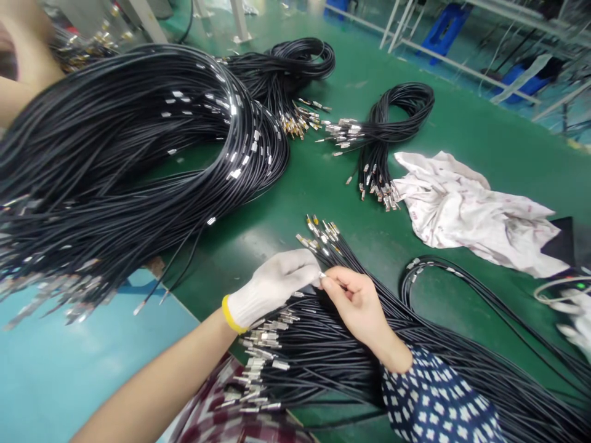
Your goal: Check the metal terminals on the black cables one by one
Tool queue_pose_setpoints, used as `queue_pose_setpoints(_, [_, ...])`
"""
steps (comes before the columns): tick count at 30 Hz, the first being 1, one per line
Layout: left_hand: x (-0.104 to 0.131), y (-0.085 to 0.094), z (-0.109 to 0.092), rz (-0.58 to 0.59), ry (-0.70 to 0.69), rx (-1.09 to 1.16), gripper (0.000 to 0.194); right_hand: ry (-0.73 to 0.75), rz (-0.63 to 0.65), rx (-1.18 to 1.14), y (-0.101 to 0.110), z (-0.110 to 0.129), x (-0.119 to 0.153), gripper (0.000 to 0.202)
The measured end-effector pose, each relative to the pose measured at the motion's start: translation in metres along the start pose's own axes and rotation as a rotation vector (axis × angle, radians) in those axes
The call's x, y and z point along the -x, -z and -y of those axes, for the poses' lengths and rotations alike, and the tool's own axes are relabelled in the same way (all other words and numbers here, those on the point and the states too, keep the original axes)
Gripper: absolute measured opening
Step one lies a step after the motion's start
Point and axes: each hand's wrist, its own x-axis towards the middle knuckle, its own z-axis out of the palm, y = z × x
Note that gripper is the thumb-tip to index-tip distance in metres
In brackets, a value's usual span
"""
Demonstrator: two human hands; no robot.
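Note:
My left hand (pixel 277 286), in a white knit glove with a yellow cuff, is closed in a pinch at a small silvery cable connector (pixel 322 275). Bare, with a dark blue patterned sleeve behind it, my right hand (pixel 356 303) pinches the same connector from the other side. The fingertips of both hands meet there and hide most of it. Under and around them lies a thick spread of black cables (pixel 323 351). Silvery metal connectors (pixel 265 347) tip these cables at the left end, and more tips (pixel 321 234) stick out just beyond the hands.
A large looped heap of black cables (pixel 258 141) with white tags fills the left, overhanging the green table's edge (pixel 184 307). Smaller coils (pixel 401 114) lie farther back. A crumpled white cloth (pixel 471 203) is at right. Another person's arm (pixel 32 55) shows at upper left.

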Motion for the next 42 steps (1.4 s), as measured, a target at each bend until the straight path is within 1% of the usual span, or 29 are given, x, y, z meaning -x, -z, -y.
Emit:
queue_pose_setpoints(5, [0.001, 0.0, -0.001, 0.004, 0.007, 0.005, 0.022, 0.016, 0.014, 0.062, 0.002, -0.002, 0.0, 0.028])
queue_pose_setpoints(7, [0.003, 0.002, 0.002, -0.028, 0.011, -0.041, 0.021, 0.06, 0.056, 0.176, 0.004, -0.002, 0.0, 0.029])
queue_pose_setpoints(8, [0.004, 0.005, 0.004, -0.081, 0.016, -0.071, 0.021, 0.107, 0.078, 0.282, 0.005, -0.002, 0.0, 0.029])
queue_pose_setpoints(9, [0.006, 0.008, 0.006, -0.168, 0.022, -0.102, 0.022, 0.17, 0.099, 0.414, 0.006, -0.001, 0.001, 0.029])
queue_pose_setpoints(11, [0.009, 0.016, 0.011, -0.397, 0.038, -0.161, 0.023, 0.314, 0.112, 0.671, 0.007, -0.001, 0.001, 0.029])
queue_pose_setpoints(12, [0.009, 0.02, 0.014, -0.497, 0.041, -0.201, 0.024, 0.366, 0.094, 0.762, 0.008, -0.001, 0.001, 0.029])
queue_pose_setpoints(13, [0.008, 0.025, 0.016, -0.563, 0.031, -0.254, 0.024, 0.391, 0.053, 0.829, 0.008, -0.002, -0.001, 0.029])
queue_pose_setpoints(14, [0.006, 0.028, 0.018, -0.593, 0.008, -0.323, 0.023, 0.39, 0.0, 0.884, 0.008, -0.003, -0.003, 0.028])
queue_pose_setpoints(16, [-0.003, 0.033, 0.022, -0.572, -0.071, -0.501, 0.024, 0.336, -0.108, 1.004, 0.008, -0.007, -0.008, 0.022])
queue_pose_setpoints(17, [-0.009, 0.034, 0.023, -0.548, -0.114, -0.598, 0.026, 0.311, -0.14, 1.07, 0.009, -0.01, -0.011, 0.018])
queue_pose_setpoints(20, [-0.027, 0.036, 0.026, -0.455, -0.19, -0.867, 0.022, 0.301, -0.156, 1.18, 0.01, -0.017, -0.015, 0.011])
queue_pose_setpoints(22, [-0.033, 0.036, 0.026, -0.409, -0.203, -0.932, 0.021, 0.298, -0.158, 1.167, 0.011, -0.018, -0.015, 0.011])
queue_pose_setpoints(24, [-0.03, 0.035, 0.024, -0.399, -0.213, -0.888, 0.023, 0.291, -0.163, 1.112, 0.009, -0.014, -0.013, 0.011])
queue_pose_setpoints(27, [-0.013, 0.03, 0.018, -0.409, -0.222, -0.727, 0.022, 0.328, -0.144, 0.98, 0.0, -0.001, -0.012, 0.018])
queue_pose_setpoints(29, [0.0, 0.027, 0.013, -0.425, -0.191, -0.62, 0.019, 0.338, -0.118, 0.898, -0.008, 0.007, -0.015, 0.022])
queue_pose_setpoints(32, [0.013, 0.024, 0.009, -0.425, -0.101, -0.502, 0.015, 0.293, -0.036, 0.79, -0.018, 0.011, -0.022, 0.019])
queue_pose_setpoints(34, [0.017, 0.024, 0.008, -0.393, -0.022, -0.433, 0.016, 0.233, 0.022, 0.689, -0.022, 0.009, -0.025, 0.02])
queue_pose_setpoints(36, [0.018, 0.026, 0.007, -0.347, 0.027, -0.383, 0.018, 0.159, 0.056, 0.589, -0.024, 0.007, -0.025, 0.02])
queue_pose_setpoints(38, [0.019, 0.027, 0.007, -0.305, 0.037, -0.348, 0.021, 0.105, 0.065, 0.53, -0.025, 0.006, -0.024, 0.02])
queue_pose_setpoints(42, [0.018, 0.029, 0.006, -0.251, 0.059, -0.24, 0.024, 0.075, 0.085, 0.447, -0.024, 0.008, -0.023, 0.021])
